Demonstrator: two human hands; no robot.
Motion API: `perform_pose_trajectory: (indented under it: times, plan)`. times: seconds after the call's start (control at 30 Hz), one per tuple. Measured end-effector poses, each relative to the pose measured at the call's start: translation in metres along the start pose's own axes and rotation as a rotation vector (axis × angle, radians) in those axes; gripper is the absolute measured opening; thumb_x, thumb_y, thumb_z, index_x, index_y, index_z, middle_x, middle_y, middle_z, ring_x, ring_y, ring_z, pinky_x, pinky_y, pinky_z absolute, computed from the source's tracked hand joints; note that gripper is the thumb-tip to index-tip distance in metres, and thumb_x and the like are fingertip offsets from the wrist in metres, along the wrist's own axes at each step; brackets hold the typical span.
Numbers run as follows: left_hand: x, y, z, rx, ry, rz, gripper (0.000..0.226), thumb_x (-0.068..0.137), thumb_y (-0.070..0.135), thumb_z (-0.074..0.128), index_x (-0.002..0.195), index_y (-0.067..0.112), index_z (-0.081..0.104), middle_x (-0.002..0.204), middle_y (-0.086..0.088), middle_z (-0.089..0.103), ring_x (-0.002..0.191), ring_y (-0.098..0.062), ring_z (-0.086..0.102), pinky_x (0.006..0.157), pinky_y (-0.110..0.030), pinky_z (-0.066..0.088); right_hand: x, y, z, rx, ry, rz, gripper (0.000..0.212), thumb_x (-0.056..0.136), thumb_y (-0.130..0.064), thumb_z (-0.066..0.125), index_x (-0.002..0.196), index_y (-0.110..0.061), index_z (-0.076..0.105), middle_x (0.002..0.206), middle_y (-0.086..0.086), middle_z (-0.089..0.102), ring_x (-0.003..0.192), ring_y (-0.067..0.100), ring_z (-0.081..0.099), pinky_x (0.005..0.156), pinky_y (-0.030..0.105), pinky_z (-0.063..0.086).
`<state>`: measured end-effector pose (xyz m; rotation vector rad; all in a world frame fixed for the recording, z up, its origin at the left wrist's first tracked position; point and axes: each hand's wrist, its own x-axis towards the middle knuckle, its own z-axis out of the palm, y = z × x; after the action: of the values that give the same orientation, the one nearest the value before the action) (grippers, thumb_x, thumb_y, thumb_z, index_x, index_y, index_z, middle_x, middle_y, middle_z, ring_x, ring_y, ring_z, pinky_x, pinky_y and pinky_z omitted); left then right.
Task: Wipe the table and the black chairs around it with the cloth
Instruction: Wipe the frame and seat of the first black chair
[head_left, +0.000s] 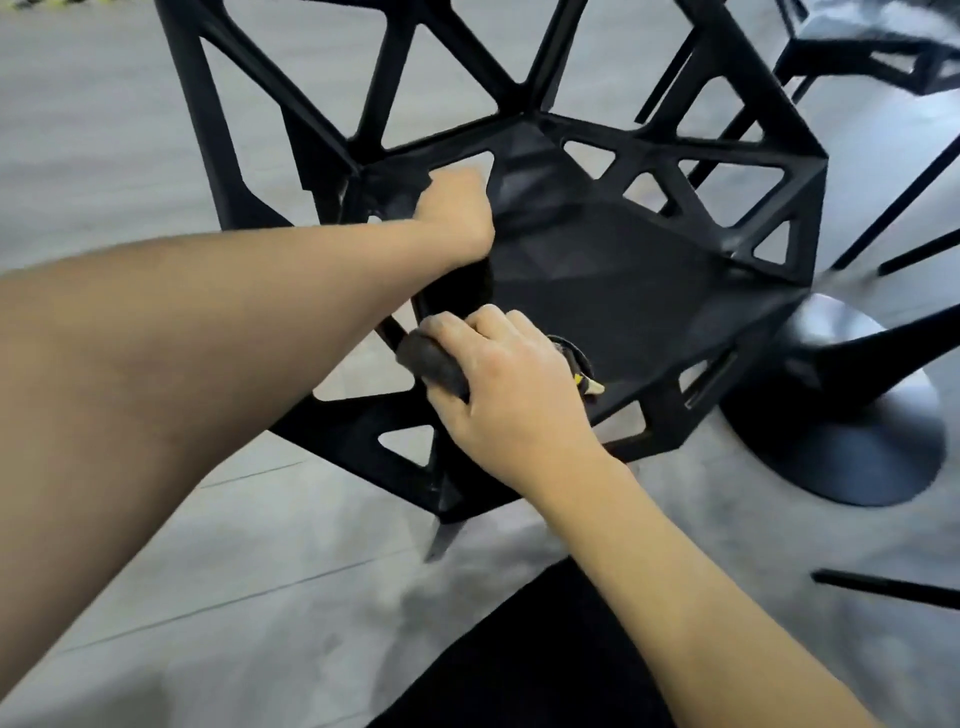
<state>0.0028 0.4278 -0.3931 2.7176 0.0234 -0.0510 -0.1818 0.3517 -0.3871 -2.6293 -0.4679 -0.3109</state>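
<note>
A black chair (613, 270) with a lattice of triangular openings filled the middle of the view, its flat seat facing up and its open-work back rising toward the top of the frame. The left hand (457, 213) reached across to the far left side of the seat, where the seat met the back, its fingers curled over the frame there and gripping it. The right hand (498, 374) lay at the near left edge of the seat, fingers curled round a dark cloth (434, 364) that was bunched under the palm and pressed against the chair's rim; a small yellowish bit of the cloth poked out on the thumb side. The two hands were apart, the left farther from the viewer than the right. To the right of the chair stood the round black pedestal base (857, 447) of the desk, resting on a grey carpet (519, 545) that met a pale plank floor (104, 130) on the left. Part of a second black chair (878, 57) showed, blurred, in the top right corner, and thin black chair legs crossed the right edge.
</note>
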Motion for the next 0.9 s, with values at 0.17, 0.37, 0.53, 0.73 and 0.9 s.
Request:
perform_pose_trajectory:
  times: [0.17,0.37,0.53,0.73,0.9]
  plan:
    - [-0.004,0.003,0.002,0.06,-0.002,0.083,0.034,0.093,0.007,0.046,0.126,0.008,0.054,0.125,-0.019,0.059,0.117,-0.036,0.057,0.095,-0.041,0.046,-0.072,-0.037,0.003,0.069,0.128,0.037,0.04,0.085,-0.027,0.067,0.124,-0.018,0.067,0.105,0.006,0.062,0.088,0.027,0.054,0.08,0.039,0.048]
    - [-0.029,0.007,0.007,0.304,-0.139,0.131,0.05,0.094,0.007,0.046,0.144,0.007,0.036,0.152,-0.021,0.029,0.134,-0.041,0.037,0.11,-0.047,0.033,-0.097,-0.023,-0.001,-0.037,0.149,-0.158,0.039,0.088,-0.025,0.062,0.127,-0.02,0.068,0.113,0.007,0.064,0.089,0.029,0.056,0.082,0.043,0.049]
    - [-0.073,0.005,0.01,0.187,-0.13,0.2,0.04,0.1,0.015,0.04,0.139,0.006,0.041,0.148,-0.019,0.037,0.126,-0.046,0.047,0.105,-0.054,0.038,-0.083,0.047,-0.014,-0.118,0.325,0.054,0.042,0.084,-0.022,0.068,0.126,-0.015,0.067,0.114,0.011,0.062,0.095,0.031,0.057,0.083,0.047,0.048]
    - [-0.154,0.003,0.007,0.021,-0.073,0.301,0.039,0.105,0.019,0.037,0.141,0.008,0.048,0.152,-0.015,0.042,0.139,-0.033,0.039,0.114,-0.043,0.03,-0.066,0.087,-0.02,-0.036,0.555,0.377,0.041,0.09,-0.021,0.065,0.131,-0.016,0.064,0.12,0.009,0.058,0.107,0.028,0.056,0.097,0.04,0.041]
    - [-0.177,-0.006,0.018,0.285,-0.123,0.406,0.056,0.103,0.031,0.036,0.156,0.014,0.03,0.163,-0.008,0.026,0.15,-0.03,0.025,0.124,-0.04,0.018,-0.096,0.045,0.002,-0.056,0.508,0.093,0.034,0.098,-0.031,0.059,0.128,-0.018,0.07,0.126,0.013,0.064,0.106,0.032,0.061,0.093,0.043,0.045]
